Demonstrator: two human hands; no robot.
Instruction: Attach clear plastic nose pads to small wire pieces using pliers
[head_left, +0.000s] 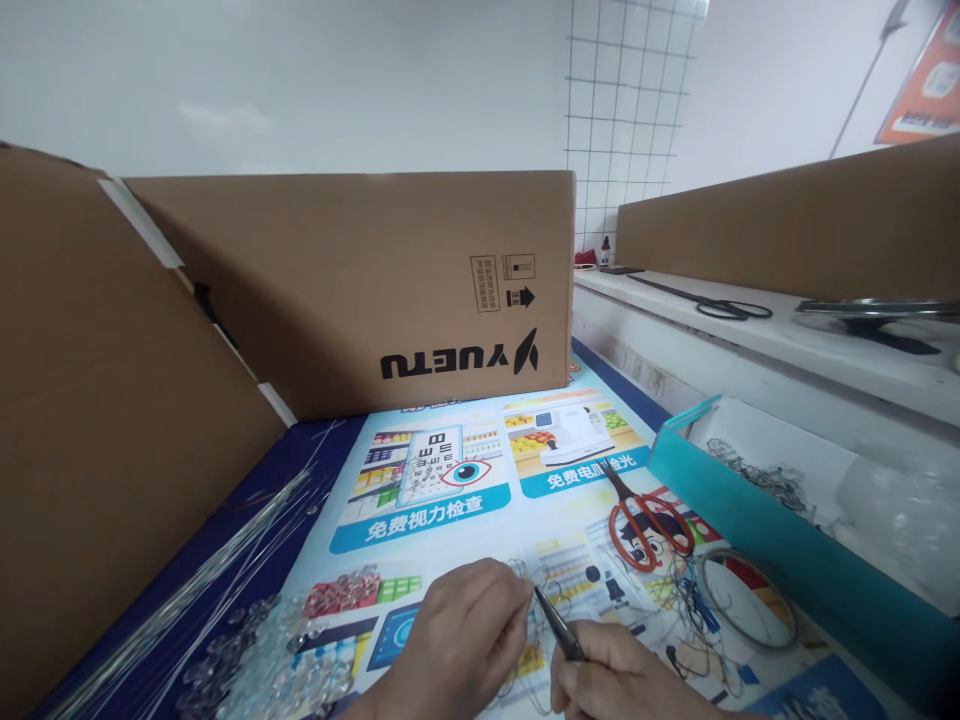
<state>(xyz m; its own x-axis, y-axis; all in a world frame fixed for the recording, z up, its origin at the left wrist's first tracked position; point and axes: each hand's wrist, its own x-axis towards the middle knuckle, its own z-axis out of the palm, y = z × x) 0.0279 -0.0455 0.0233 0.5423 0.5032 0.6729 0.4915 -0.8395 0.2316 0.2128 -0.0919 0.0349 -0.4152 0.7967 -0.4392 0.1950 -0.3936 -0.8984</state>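
At 6 o'clock, right hand (622, 680) gripped pliers (559, 625) pointing into thin wire (551, 585), which left hand (465, 640) fingers pinched closed to steady it.

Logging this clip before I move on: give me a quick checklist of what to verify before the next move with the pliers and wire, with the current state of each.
1. Right hand grips the pliers: ok.
2. Plier tips meet the thin wire at the left hand's fingertips: ok.
3. Whether the left hand pinches the wire firmly: cannot tell, fingers hide it.
4. Red scissors lie apart from both hands: ok.
5. Clear beads within the left hand's reach: ok.
6. Loose wire tangle close beside the right hand, may snag: not ok.
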